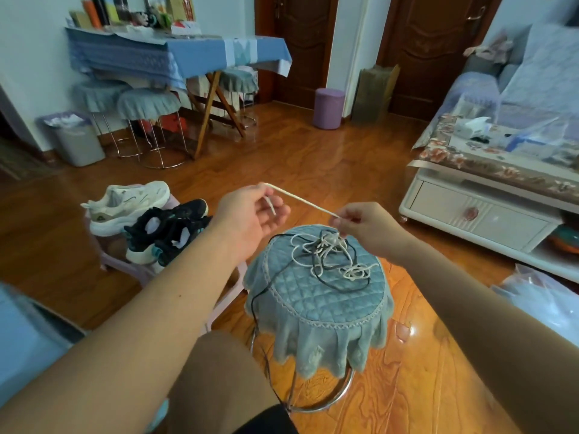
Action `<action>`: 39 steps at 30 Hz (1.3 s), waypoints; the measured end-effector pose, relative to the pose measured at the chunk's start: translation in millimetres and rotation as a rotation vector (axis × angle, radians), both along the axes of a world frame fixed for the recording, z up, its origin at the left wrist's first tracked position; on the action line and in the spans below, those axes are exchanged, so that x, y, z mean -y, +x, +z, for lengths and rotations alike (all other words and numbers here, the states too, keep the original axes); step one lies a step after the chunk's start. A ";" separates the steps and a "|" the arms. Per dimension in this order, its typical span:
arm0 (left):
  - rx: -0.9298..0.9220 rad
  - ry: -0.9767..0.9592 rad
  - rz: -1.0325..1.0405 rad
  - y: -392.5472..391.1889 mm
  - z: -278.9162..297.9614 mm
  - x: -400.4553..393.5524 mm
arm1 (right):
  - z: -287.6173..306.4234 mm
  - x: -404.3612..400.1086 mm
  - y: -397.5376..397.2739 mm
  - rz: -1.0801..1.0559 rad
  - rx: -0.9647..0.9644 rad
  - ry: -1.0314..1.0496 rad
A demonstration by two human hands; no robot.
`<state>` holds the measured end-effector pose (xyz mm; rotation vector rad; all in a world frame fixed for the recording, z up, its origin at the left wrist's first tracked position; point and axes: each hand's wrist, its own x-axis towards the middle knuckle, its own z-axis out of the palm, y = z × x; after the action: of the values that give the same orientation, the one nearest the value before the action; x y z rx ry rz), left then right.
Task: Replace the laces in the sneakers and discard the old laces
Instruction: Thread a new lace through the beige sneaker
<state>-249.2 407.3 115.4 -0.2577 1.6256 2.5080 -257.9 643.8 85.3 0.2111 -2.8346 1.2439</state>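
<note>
A white lace [305,202] is stretched taut between my two hands above a stool with a blue quilted cover [316,296]. My left hand [250,214] pinches one end, which dangles over its palm. My right hand [360,222] pinches the lace further along, where it runs down into a tangle of white laces [332,245] and black laces [319,267] on the stool. One black lace hangs over the stool's left edge. A white sneaker [125,208] and a pair of black sneakers [166,230] sit on a low pink stool to the left.
A grey waste bin [78,142] stands by the left wall near covered stools and a folding table. A white coffee table [488,195] and a sofa fill the right side. A plastic bag [539,296] lies at the right. Wooden floor spreads between.
</note>
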 end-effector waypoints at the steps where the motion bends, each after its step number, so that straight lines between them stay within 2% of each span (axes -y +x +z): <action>1: 0.027 0.246 0.110 0.3 -0.5 13.2 | -8.7 -4.0 -0.3 -0.028 0.024 -0.004; 3: -0.026 0.578 0.340 -7.5 -4.8 43.0 | -22.6 -13.4 -2.0 -0.104 0.064 -0.009; 4: -0.074 0.627 0.452 -14.4 -5.8 56.8 | -26.5 -17.3 -2.9 -0.129 0.078 -0.016; 5: -0.105 0.561 0.547 -21.2 -5.0 67.2 | -28.7 -20.2 -3.2 -0.146 0.088 -0.026; 6: -0.119 0.367 0.604 -26.6 -3.8 72.6 | -29.8 -22.4 -3.8 -0.157 0.091 -0.041; 8: -0.167 -0.249 0.616 -29.1 -3.2 63.2 | -25.4 -21.6 -3.6 -0.132 0.076 -0.074; 10: -0.415 -0.731 0.346 -24.5 -8.2 30.7 | -13.6 -10.9 -4.0 -0.055 0.041 -0.083; 11: -0.516 -0.881 0.176 -22.8 -11.9 8.3 | -6.7 -2.8 -5.6 -0.013 0.014 -0.072; 13: -0.598 -1.009 -0.054 -25.2 -21.6 -31.7 | 5.8 13.2 -10.6 0.050 -0.046 -0.033; 16: -0.525 -1.013 -0.189 -32.9 -23.0 -60.8 | 17.0 24.0 -23.0 0.038 -0.107 0.050; 18: -0.559 -1.144 -0.237 -33.4 -20.1 -61.1 | 20.6 19.8 -28.9 0.008 -0.125 0.086; 20: -0.558 -1.365 -0.264 -36.1 -20.0 -46.1 | 20.9 10.2 -31.1 0.003 -0.098 0.136; 22: -0.450 -1.478 -0.126 -46.1 -20.5 -16.1 | 16.2 -5.6 -32.3 -0.019 -0.052 0.182; 23: -0.340 -1.430 0.002 -53.0 -22.3 3.9 | 12.0 -15.6 -32.6 -0.049 -0.033 0.171; 24: -0.186 -1.262 0.164 -60.9 -21.5 25.5 | 7.6 -26.6 -32.7 -0.086 -0.013 0.143; 25: -0.022 -0.994 0.322 -66.0 -17.3 46.1 | 4.2 -37.1 -31.7 -0.123 0.008 0.113; 27: 0.245 -0.314 0.511 -67.6 -8.6 74.4 | -1.7 -51.7 -28.2 -0.169 0.056 0.059; 28: 0.313 -0.059 0.564 -64.4 -8.3 79.6 | -3.0 -54.6 -25.6 -0.174 0.072 0.035; 29: 0.338 0.052 0.594 -59.8 -7.5 77.5 | -3.1 -54.6 -23.2 -0.169 0.078 0.017; 30: 0.327 0.042 0.574 -55.4 -6.2 68.4 | -2.0 -52.0 -21.4 -0.163 0.074 0.006; 32: 0.240 -0.121 0.421 -40.7 -1.9 42.0 | 3.8 -42.0 -19.9 -0.142 0.027 -0.013; 36: -0.076 -0.465 -0.081 -15.8 11.3 -8.1 | 34.1 -7.8 -14.7 -0.018 -0.088 -0.077; 37: -0.163 -0.519 -0.183 -10.1 16.3 -17.6 | 43.9 2.7 -12.2 0.034 -0.105 -0.088; 39: -0.261 -0.494 -0.343 -4.4 22.8 -31.7 | 60.3 21.8 -8.0 0.123 -0.111 -0.055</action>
<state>-253.6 439.0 138.1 0.2916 2.1586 1.9233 -265.9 621.9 145.6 0.4449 -2.7260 1.2865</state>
